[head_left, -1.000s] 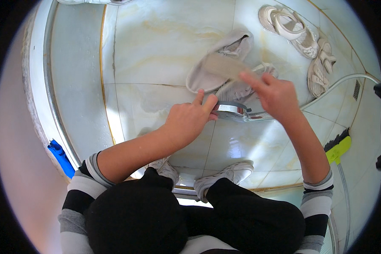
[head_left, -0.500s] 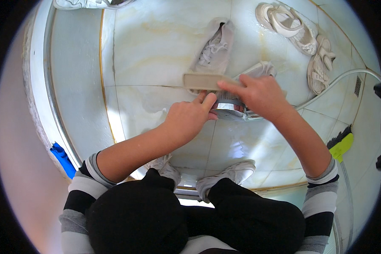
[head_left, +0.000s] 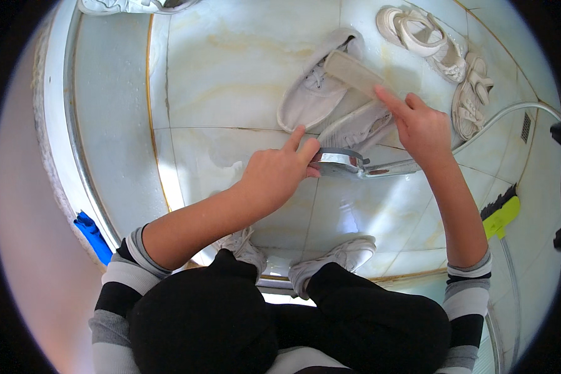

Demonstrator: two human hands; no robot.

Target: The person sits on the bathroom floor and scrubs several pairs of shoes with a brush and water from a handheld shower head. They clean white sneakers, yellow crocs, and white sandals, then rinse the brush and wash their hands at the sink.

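Observation:
My left hand (head_left: 279, 173) is closed on the rim of a chrome shower head (head_left: 340, 162), and its index finger reaches to the toe of a white lace-up shoe (head_left: 318, 90). In my right hand (head_left: 422, 129) is a scrub brush with a flat beige back (head_left: 355, 71). The brush lies over the right side of that shoe, near its laces; its bristles are hidden. Close beside, a second white shoe (head_left: 358, 128) lies just beyond the shower head, partly behind the brush and my right hand. Fine streaks like water show between the shower head and this shoe.
White sandals (head_left: 445, 53) lie at the far right, with a pale hose (head_left: 502, 118) curving past them. A green-and-black brush (head_left: 502, 215) stands along the right side. Another pair of white shoes (head_left: 128, 6) is at the far left. Wet marbled tiles (head_left: 230, 68) cover the floor.
My right hand has moved right with the brush, from the lace-up shoe's toe toward its heel end. That shoe has turned slightly, heel to the right. My left hand stays in place.

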